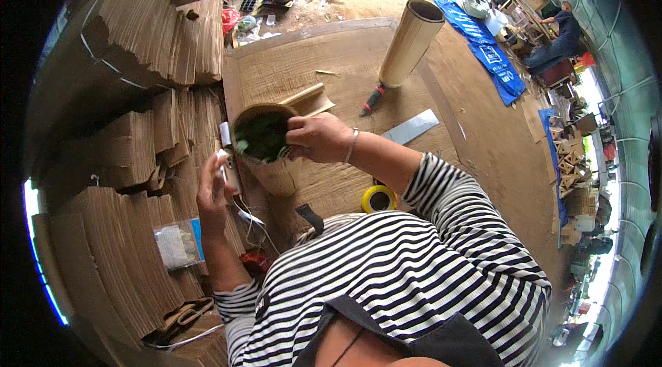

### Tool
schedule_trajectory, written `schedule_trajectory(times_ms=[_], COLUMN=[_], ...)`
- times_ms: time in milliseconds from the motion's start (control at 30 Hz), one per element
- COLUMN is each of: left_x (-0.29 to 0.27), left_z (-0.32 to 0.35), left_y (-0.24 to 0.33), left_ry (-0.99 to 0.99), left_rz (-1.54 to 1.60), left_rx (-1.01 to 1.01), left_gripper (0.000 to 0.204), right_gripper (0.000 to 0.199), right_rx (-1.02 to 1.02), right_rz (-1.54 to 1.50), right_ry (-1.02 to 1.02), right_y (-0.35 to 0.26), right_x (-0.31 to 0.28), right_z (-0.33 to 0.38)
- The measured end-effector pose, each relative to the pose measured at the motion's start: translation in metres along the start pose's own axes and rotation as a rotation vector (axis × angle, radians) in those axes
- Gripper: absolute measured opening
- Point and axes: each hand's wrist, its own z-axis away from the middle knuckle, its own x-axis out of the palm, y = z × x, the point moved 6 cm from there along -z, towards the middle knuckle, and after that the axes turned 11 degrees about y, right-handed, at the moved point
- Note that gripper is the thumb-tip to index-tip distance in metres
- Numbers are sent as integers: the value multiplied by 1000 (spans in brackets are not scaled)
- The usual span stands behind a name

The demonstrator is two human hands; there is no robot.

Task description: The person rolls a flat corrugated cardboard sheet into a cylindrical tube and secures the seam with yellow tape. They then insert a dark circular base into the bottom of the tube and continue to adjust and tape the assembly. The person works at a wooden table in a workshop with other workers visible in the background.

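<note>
My right hand [318,137] is closed on the rim of a round, wood-coloured tube [277,178], tilted so its mouth faces me; its inside looks dark green. Left of it, my left hand [212,186] has its fingers curled round a small white object [229,168], whose kind I cannot make out. A thin white cord hangs below. Behind the tube lies a curled strip of thin wood [316,102]. Farther right, a taller wood-coloured tube [407,46] stands upright, with a red and black handled tool [373,100] at its foot. A flat, pale strip [412,127] lies nearby.
A yellow tape roll [379,199] lies close to my body on the board-topped table [276,67]. Stacks of flattened cardboard [103,250] rise along the left, with a plastic packet [178,244] on them. Blue sheeting [483,50] and two seated people [562,33] are at the far right.
</note>
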Motion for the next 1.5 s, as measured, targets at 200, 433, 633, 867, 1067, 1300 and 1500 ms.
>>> schedule_trajectory(times_ms=[200,433,633,867,1067,1300,1500], left_x=[-50,6,88,119,181,222,360], left_z=[66,99,72,77,71,64,-25], left_y=[-69,-117,-105,-113,-85,-92,24], left_ry=[135,34,-177,-302,-419,-566,-723], left_rz=[-276,-307,-340,-685,-839,-877,-755], left_rx=[-227,-466,-409,-377,-348,-342,220], left_gripper=[62,48,41,47,48,46,33], right_gripper=[26,18,13,13,12,10,17], right_rx=[276,443,474,450,538,453,442], right_rz=[-12,213,344,400,338,302,304], right_ry=[266,319,444,558,569,521,533], right_y=[35,92,164,253,295,291,294], right_x=[-128,-236,-261,-262,-279,-282,-285], right_z=[26,63,122,188,204,200,213])
